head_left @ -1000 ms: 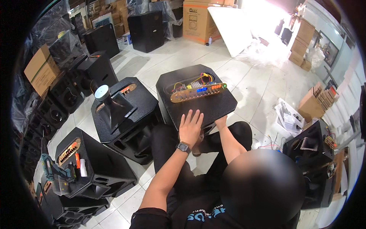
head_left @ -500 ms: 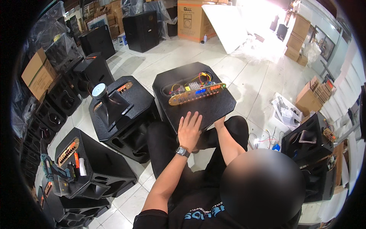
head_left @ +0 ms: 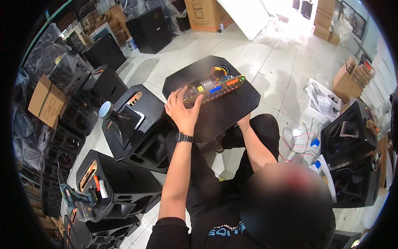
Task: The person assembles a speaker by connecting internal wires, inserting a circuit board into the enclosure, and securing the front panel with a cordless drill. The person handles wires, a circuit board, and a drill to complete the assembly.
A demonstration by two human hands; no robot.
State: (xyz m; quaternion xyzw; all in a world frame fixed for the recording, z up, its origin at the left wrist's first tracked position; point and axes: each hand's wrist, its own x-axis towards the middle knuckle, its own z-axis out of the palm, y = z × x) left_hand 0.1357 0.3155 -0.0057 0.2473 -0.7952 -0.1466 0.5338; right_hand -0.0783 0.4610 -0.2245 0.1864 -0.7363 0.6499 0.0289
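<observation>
At far left, a tan cardboard box (head_left: 47,101) with a flap up, near stacked black speaker cabinets. Lower, a teal-and-black cordless drill (head_left: 74,195), beside a black, angular speaker cabinet (head_left: 128,182) with a long gold panel on its upper face; next to that panel, an orange tube (head_left: 96,182) and a white tube (head_left: 103,189). Farther right, a black flared horn with a round silver driver (head_left: 107,110), on another black cabinet (head_left: 153,103).

Then the bare left hand (head_left: 183,113), watch at the wrist: thumb and fingers spread apart around the left end of a gold, round-ended control panel (head_left: 225,88) with lit blue and orange displays; cannot tell whether pressed firmly to it. Panel tilted up, above the top of a broad black cabinet with cut corners (head_left: 232,106); behind it, red and yellow wires (head_left: 217,69).

At that cabinet's near right edge, the bare right hand (head_left: 244,120), fingers mostly hidden; cannot tell how tightly curled. Past it, loose red and black wires (head_left: 295,142) on pale floor tiles, a white tray with papers (head_left: 311,108), and a brown cardboard box (head_left: 347,85).
</observation>
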